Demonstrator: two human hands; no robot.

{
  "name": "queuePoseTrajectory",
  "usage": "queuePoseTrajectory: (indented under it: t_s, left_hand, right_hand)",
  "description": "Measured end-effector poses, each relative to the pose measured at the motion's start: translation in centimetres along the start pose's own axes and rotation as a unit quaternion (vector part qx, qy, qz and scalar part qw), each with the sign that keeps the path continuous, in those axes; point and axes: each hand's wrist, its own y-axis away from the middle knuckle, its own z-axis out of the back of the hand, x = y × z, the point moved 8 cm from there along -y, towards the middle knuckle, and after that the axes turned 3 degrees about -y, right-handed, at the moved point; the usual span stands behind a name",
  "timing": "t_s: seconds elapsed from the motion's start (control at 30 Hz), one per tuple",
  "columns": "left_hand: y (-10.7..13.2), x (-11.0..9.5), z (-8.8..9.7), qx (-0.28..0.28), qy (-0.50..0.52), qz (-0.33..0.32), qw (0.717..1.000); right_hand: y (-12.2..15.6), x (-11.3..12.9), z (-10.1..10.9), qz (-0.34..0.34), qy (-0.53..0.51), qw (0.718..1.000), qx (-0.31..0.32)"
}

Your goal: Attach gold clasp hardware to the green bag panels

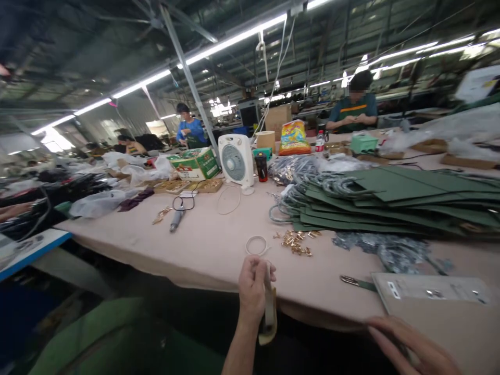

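Observation:
My left hand (252, 286) is closed around a pale roll of tape (269, 312) seen edge-on, just off the table's front edge. A thin white ring (257, 245) lies on the tabletop beyond my fingers. At the lower right, my right hand (414, 344) is blurred, its fingertips close together; something dark and pale shows between the fingers, too unclear to name. Beside it lies a light panel (449, 312) with metal fittings and a green strap (365, 285) ending in a metal buckle. Small gold-coloured metal parts (297, 242) are heaped beyond my left hand.
Stacked dark green panels (390, 198) with grey cords cover the right side. Farther back stand a white fan (236, 161), a green box (195, 164) and a dark bottle (261, 166). A grey tool (177, 219) lies left. Two people (353, 107) (191, 130) work across the table.

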Motion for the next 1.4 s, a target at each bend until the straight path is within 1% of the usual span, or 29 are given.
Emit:
queuePoseTrajectory:
  t_s: [0.03,0.07,0.13,0.2,0.27,0.33,0.37,0.43,0.5,0.6,0.77,0.87,0.93,1.0,1.03,1.07,1.13,1.17,1.2,1.23,1.27,1.3,1.33,1.4]
  left_hand:
    - [0.3,-0.1,-1.9,0.025,0.04,0.018,0.999]
    - [0.7,-0.2,-3.8,0.052,0.086,0.038,0.994]
    - [1.7,-0.4,-7.4,0.104,0.182,0.074,0.975]
    - [2.7,-0.7,-10.4,0.146,0.258,0.099,0.95]
    - [3.5,-1.2,-12.8,0.174,0.312,0.117,0.927]
    - [3.9,-1.9,-14.2,0.186,0.355,0.128,0.907]
    - [3.9,-2.2,-14.5,0.186,0.375,0.129,0.899]
    - [3.4,-3.0,-14.5,0.171,0.415,0.124,0.885]
    - [2.7,-3.6,-13.9,0.146,0.45,0.116,0.873]
    - [1.1,-4.1,-12.5,0.102,0.484,0.105,0.863]
    - [-1.9,-5.9,-9.8,0.039,0.537,0.057,0.841]
    - [-3.5,-7.8,-8.7,0.024,0.54,0.019,0.841]
    - [-4.1,-9.4,-8.7,0.036,0.549,-0.005,0.835]
    - [-4.2,-11.0,-9.7,0.071,0.552,-0.015,0.831]
    - [-3.9,-11.6,-10.7,0.099,0.544,-0.011,0.833]
    - [-3.5,-12.2,-12.0,0.135,0.526,-0.002,0.84]
    - [-1.8,-13.0,-15.3,0.225,0.458,0.015,0.86]
    - [-0.7,-13.1,-17.0,0.276,0.41,0.022,0.869]
    - [0.6,-12.9,-18.6,0.325,0.352,0.025,0.877]
    - [1.9,-12.5,-20.1,0.372,0.285,0.029,0.883]
    - [3.1,-11.8,-21.4,0.413,0.213,0.032,0.885]
    - [4.3,-10.9,-22.5,0.45,0.14,0.036,0.881]
    - [5.3,-9.9,-23.3,0.481,0.076,0.039,0.873]
    - [7.0,-8.1,-24.6,0.528,-0.022,0.037,0.848]
  right_hand:
    - [-0.1,1.5,-1.1,0.007,0.0,0.998,0.064]
    - [-0.1,3.1,-1.8,0.006,-0.011,0.995,0.095]
    - [-0.3,5.8,-3.0,-0.011,-0.046,0.993,0.112]
    - [-0.5,7.9,-4.8,-0.038,-0.095,0.986,0.134]
    - [-0.3,9.0,-6.7,-0.074,-0.147,0.974,0.157]
    - [0.0,9.0,-7.7,-0.104,-0.176,0.968,0.142]
    - [0.2,8.8,-7.8,-0.115,-0.181,0.969,0.121]
    - [0.5,8.0,-7.4,-0.127,-0.183,0.972,0.072]
    - [0.9,7.4,-7.1,-0.125,-0.184,0.973,0.059]
    - [1.7,6.3,-7.1,-0.121,-0.169,0.973,0.1]
    - [3.9,3.2,-6.9,-0.146,-0.117,0.971,0.152]
    - [4.6,1.9,-7.0,-0.167,-0.105,0.967,0.162]
    - [4.9,1.8,-7.7,-0.179,-0.12,0.962,0.168]
    - [5.4,2.1,-9.2,-0.185,-0.143,0.955,0.181]
    - [5.8,2.3,-10.3,-0.186,-0.154,0.95,0.196]
    - [6.3,2.6,-11.6,-0.185,-0.164,0.945,0.212]
    - [7.1,2.9,-14.3,-0.18,-0.19,0.932,0.25]
    - [7.2,2.7,-15.2,-0.183,-0.204,0.929,0.247]
    - [7.2,2.2,-15.8,-0.201,-0.209,0.924,0.249]
    - [7.0,1.3,-15.9,-0.231,-0.199,0.922,0.238]
    - [6.5,1.0,-15.3,-0.23,-0.193,0.925,0.231]
    - [6.0,0.9,-14.3,-0.214,-0.186,0.931,0.23]
    - [5.4,1.2,-12.7,-0.185,-0.181,0.939,0.225]
    - [4.5,2.4,-8.1,-0.126,-0.176,0.956,0.197]
